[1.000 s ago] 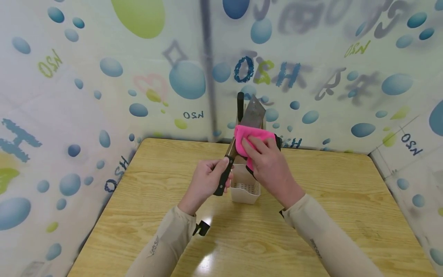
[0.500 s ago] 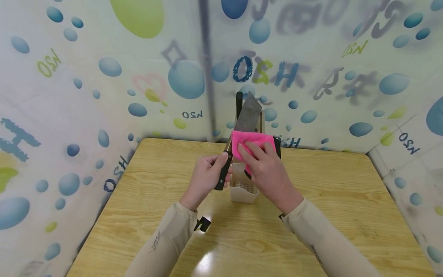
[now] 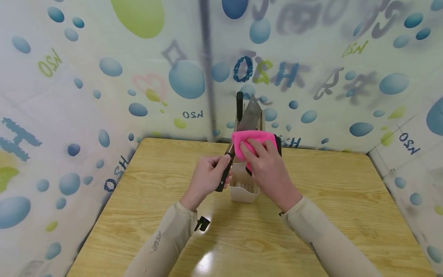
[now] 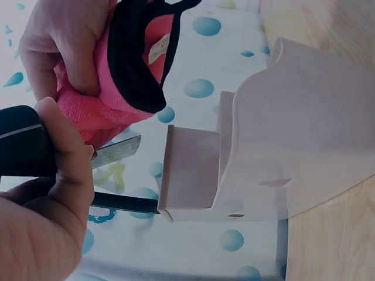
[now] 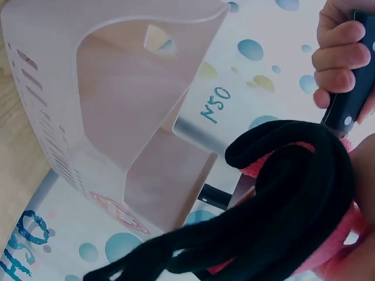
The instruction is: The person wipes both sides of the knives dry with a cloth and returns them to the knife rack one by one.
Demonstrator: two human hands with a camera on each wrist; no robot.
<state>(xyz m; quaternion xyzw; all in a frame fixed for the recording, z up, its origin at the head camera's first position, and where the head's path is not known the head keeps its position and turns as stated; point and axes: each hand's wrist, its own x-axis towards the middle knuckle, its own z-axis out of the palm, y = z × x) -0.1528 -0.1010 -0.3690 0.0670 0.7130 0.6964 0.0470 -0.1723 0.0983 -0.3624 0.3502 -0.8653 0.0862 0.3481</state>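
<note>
My left hand (image 3: 209,175) grips a cleaver by its black riveted handle (image 3: 225,175). The broad grey blade (image 3: 250,114) points up and away, toward the back wall. A pink cloth (image 3: 254,138) with black edging is held in my right hand (image 3: 271,169), fingers pressing it over the lower blade. In the left wrist view, a strip of blade (image 4: 117,151) shows below the cloth (image 4: 88,114). The right wrist view has the cloth's black edging (image 5: 293,199) in front, covering most of the blade, with the left fingers (image 5: 343,58) around the handle.
Just behind the hands, a pale plastic holder (image 3: 243,195) with a perforated floor stands on the wooden table (image 3: 166,177). A second black-handled utensil (image 3: 239,105) rises from its back section. Patterned walls (image 3: 187,79) enclose the table's back and sides.
The cloth has slid slightly down the blade toward the handle since the first frame. The blade swung left, then turned back, showing a narrower face. Both hands keep their hold.
</note>
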